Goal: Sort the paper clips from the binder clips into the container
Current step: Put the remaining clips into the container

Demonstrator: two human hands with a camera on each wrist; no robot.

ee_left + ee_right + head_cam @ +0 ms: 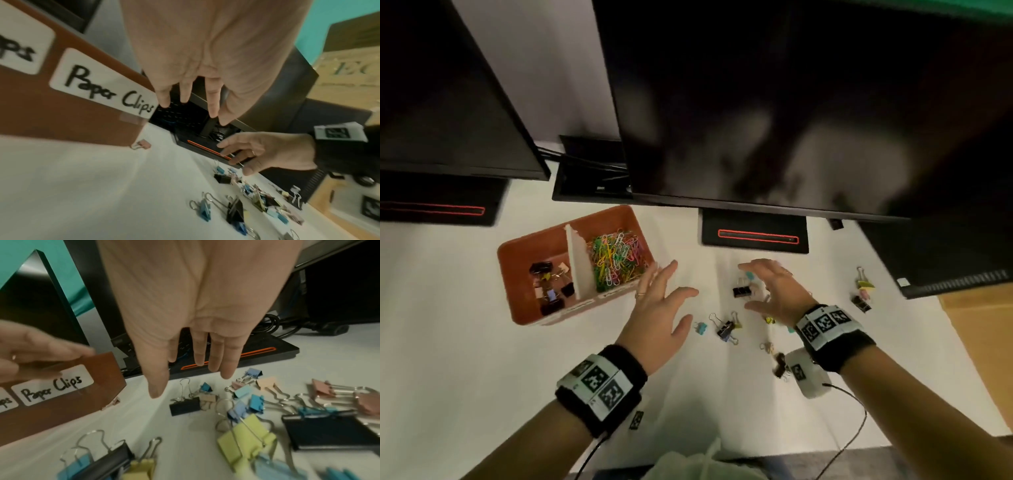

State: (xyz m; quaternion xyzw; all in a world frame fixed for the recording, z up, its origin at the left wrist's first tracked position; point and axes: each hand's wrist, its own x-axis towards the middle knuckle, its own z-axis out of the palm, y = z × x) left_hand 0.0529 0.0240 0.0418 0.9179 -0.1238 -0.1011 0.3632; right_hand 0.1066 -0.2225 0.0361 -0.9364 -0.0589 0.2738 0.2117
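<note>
An orange-brown container point(507, 274) split by a white divider point(580, 263) stands on the white table. Its left half holds binder clips point(549, 284), and its right half, labelled "Paper Clips" point(107, 87), holds coloured paper clips point(616, 257). My left hand point(671, 305) hovers open and empty just right of the container. My right hand point(756, 287) is open with spread fingers above a black binder clip point(742, 291) point(185, 405). Several loose binder clips point(726, 329) point(246, 439) lie scattered under and around it. A small pink binder clip point(141, 144) sits at the container's near corner.
Two dark monitors point(774, 102) overhang the back of the table, their stand bases point(755, 236) just behind the clips. A cable box point(592, 178) sits between them. More binder clips point(863, 291) lie far right, near a black device point(955, 277). The table edge runs along the right.
</note>
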